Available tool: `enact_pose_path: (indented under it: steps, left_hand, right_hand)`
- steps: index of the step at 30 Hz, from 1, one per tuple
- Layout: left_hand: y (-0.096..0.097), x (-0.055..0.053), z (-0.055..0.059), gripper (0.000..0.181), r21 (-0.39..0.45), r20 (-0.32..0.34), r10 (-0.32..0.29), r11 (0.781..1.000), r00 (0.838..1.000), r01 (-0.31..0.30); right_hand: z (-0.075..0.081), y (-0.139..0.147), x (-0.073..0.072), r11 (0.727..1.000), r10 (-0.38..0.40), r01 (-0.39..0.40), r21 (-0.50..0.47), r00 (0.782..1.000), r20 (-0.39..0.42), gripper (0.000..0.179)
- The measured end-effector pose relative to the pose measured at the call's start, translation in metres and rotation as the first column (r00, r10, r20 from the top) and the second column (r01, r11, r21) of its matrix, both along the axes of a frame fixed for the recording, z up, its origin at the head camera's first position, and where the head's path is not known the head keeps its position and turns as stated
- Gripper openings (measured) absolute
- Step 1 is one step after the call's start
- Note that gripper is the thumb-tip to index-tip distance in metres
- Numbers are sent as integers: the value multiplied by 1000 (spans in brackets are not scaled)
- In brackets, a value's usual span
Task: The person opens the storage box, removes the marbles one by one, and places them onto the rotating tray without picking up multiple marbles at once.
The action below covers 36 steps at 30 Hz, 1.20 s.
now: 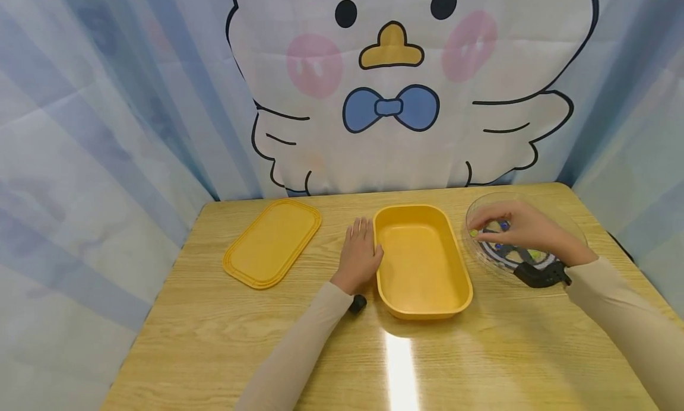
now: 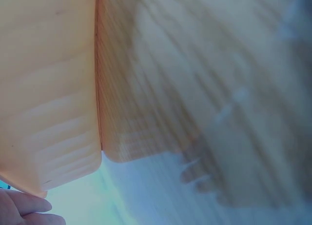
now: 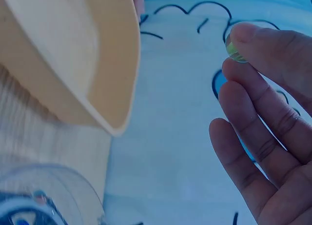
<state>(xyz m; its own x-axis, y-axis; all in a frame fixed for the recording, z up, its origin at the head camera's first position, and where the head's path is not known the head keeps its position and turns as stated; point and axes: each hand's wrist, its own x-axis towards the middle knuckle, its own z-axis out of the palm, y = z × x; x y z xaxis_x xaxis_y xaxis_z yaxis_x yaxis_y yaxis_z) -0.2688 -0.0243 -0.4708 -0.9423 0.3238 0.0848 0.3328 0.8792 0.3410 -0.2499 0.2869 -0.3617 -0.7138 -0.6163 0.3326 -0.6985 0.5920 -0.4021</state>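
My right hand [image 1: 526, 227] pinches a clear glass marble [image 3: 236, 50] with a yellow-green swirl between thumb and index finger; the other fingers are spread apart. That hand is over a clear round dish [image 1: 574, 224], in which several blue and yellow-green marbles [image 1: 504, 225] lie. Beside it stands a yellow rectangular container [image 1: 419, 259], its inside bare. My left hand [image 1: 359, 255] lies along the container's left side, fingers straight and thumb at the rim. In the left wrist view, fingertips [image 2: 36, 205] show by the container's far corner.
A flat yellow lid [image 1: 272, 244] lies at the left on the wooden table [image 1: 214, 340]. Curtains [image 1: 107, 161] surround the table's back and sides, the back one printed with a cartoon bird. A black wrist strap [image 1: 540, 274] overlaps the dish's near edge.
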Motion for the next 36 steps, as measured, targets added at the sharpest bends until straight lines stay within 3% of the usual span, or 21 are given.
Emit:
enact_pose_path:
  steps: [6, 10, 14, 19, 25, 36]
  left_hand:
    - [0, 0, 0, 60, 6, -7, -1, 1000, 1000, 1]
    - [0, 0, 0, 60, 18, -11, -3, 1000, 1000, 3]
    - [0, 0, -1, 60, 20, -9, -1, 1000, 1000, 1]
    - [0, 0, -1, 60, 12, 4, 1, 1000, 1000, -1]
    - [0, -1, -2, 60, 2, 9, 5, 1000, 1000, -5]
    - [0, 0, -1, 60, 17, -3, 0, 1000, 1000, 0]
  right_hand:
    - [10, 30, -1, 990, -143, 142, 13, 989, 32, 20]
    - [8, 50, -7, 977, -208, 211, -36, 975, 76, 19]
    - [3, 67, -13, 948, -295, 309, -71, 942, 162, 17]
    - [-5, 86, -19, 908, -405, 418, -10, 886, 226, 23]
    - [-23, 106, -30, 875, -469, 482, 36, 830, 301, 33]
    - [-59, 130, -52, 843, -528, 535, 54, 803, 277, 37]
